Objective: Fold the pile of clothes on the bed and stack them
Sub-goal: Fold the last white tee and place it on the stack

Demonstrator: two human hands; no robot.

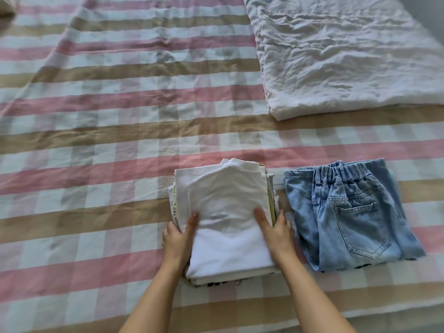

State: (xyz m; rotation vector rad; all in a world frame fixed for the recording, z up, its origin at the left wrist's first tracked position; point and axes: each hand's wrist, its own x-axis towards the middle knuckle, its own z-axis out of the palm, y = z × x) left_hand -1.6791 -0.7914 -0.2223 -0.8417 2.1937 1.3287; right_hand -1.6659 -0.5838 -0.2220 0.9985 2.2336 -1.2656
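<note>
A stack of folded clothes (225, 200) lies on the checked bedspread, with a white garment on top and pale yellow and printed edges showing underneath. My left hand (179, 236) clasps the stack's left side, thumb on top and fingers down the edge. My right hand (276, 230) clasps the right side the same way. Folded light-blue jeans (348, 217) with an elastic waistband and a back pocket lie just right of the stack, apart from both hands.
The bed (108, 140) is covered in a pink, tan and white checked spread with broad flat room to the left and behind the stack. A crumpled white sheet (341, 56) lies folded at the back right.
</note>
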